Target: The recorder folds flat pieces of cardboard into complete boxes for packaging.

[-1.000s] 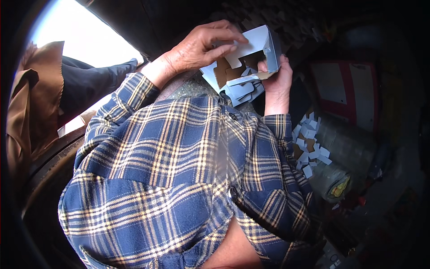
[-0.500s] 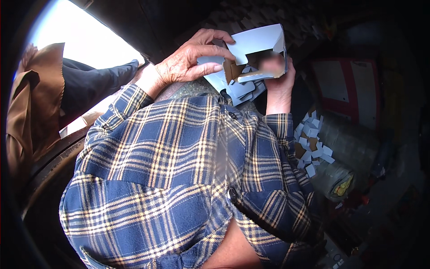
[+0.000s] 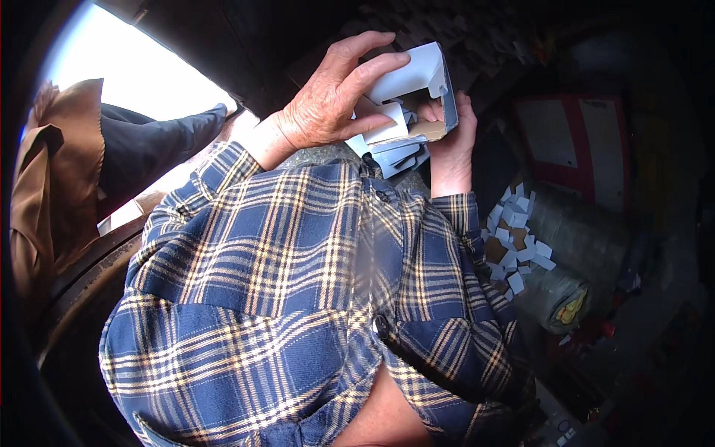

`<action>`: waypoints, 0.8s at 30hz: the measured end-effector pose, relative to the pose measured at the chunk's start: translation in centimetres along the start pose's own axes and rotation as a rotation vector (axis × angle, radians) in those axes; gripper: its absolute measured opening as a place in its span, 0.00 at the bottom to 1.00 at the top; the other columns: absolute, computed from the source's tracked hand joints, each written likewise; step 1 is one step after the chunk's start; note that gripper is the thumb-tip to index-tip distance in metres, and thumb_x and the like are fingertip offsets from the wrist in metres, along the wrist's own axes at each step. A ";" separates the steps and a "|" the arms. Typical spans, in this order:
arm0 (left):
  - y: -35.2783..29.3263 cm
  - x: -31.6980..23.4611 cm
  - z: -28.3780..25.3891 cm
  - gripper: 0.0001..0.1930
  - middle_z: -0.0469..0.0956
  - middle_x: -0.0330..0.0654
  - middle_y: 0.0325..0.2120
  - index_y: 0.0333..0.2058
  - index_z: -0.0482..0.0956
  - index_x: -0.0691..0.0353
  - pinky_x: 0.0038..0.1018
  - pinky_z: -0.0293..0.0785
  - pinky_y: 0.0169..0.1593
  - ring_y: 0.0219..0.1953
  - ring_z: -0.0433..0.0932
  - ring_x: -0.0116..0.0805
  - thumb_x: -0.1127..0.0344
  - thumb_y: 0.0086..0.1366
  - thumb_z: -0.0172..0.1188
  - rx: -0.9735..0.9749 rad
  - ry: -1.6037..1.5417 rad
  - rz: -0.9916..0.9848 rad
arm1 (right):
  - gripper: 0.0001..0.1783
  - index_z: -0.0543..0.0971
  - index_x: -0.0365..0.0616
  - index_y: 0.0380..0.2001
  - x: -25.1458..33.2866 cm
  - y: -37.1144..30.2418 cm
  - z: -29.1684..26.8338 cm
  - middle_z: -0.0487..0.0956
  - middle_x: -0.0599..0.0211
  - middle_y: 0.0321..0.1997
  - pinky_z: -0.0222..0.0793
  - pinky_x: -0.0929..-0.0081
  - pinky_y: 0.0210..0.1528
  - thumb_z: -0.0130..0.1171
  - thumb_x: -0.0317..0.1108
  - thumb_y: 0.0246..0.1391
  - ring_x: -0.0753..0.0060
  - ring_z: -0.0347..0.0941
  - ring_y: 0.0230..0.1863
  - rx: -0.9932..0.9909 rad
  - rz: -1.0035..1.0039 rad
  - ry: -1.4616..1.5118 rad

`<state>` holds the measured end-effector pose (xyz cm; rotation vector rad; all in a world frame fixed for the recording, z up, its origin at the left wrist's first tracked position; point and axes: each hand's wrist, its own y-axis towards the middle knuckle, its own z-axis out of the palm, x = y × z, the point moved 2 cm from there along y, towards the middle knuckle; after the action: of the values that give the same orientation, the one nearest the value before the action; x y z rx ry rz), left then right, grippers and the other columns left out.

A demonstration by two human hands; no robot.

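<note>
Two hands on one small white carton [image 3: 417,82] held up front — left hand [image 3: 328,104] clamps its top, right hand [image 3: 447,141] cups underneath. Flaps look half-folded; flat blanks [image 3: 395,153] wait below, more pieces [image 3: 514,249] scattered right.

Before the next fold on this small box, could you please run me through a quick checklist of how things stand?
1. Left hand grips the box from above: ok.
2. Right hand supports the box from below: ok.
3. Box held up off the lap, open side showing: ok.
4. Flat blanks stacked right under the box, within reach: ok.
5. Flaps fully tucked inside: cannot tell, the fingers cover them.
6. Pile of pieces lies off to the right, apart from both hands: ok.
</note>
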<state>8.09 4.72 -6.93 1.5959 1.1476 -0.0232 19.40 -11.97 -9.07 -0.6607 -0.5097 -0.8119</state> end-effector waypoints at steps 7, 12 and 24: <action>2.2 -1.3 0.2 0.27 0.65 0.45 0.58 0.55 0.70 0.52 0.39 0.62 0.61 0.61 0.62 0.47 0.56 0.56 0.64 0.203 0.163 0.284 | 0.22 0.74 0.41 0.49 0.1 0.1 -1.5 0.78 0.59 0.46 0.70 0.70 0.48 0.44 0.43 0.58 0.65 0.75 0.47 0.014 0.072 -0.093; 1.3 -0.8 0.4 0.25 0.68 0.41 0.57 0.55 0.71 0.52 0.40 0.60 0.62 0.62 0.61 0.47 0.56 0.58 0.61 0.359 0.283 0.253 | 0.22 0.73 0.40 0.50 0.1 0.1 -0.5 0.76 0.56 0.49 0.71 0.66 0.48 0.44 0.41 0.57 0.62 0.75 0.48 0.019 0.064 -0.074; 0.8 -0.2 0.1 0.20 0.69 0.39 0.56 0.52 0.74 0.53 0.44 0.54 0.66 0.62 0.61 0.47 0.54 0.64 0.56 0.382 -0.053 0.082 | 0.20 0.66 0.38 0.53 0.5 0.8 -1.1 0.73 0.51 0.51 0.69 0.61 0.53 0.39 0.37 0.62 0.58 0.73 0.51 -0.125 -0.022 -0.030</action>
<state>8.53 4.63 -6.28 1.9648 1.0788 -0.2422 20.51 -12.55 -9.79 -0.7849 -0.4964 -0.8607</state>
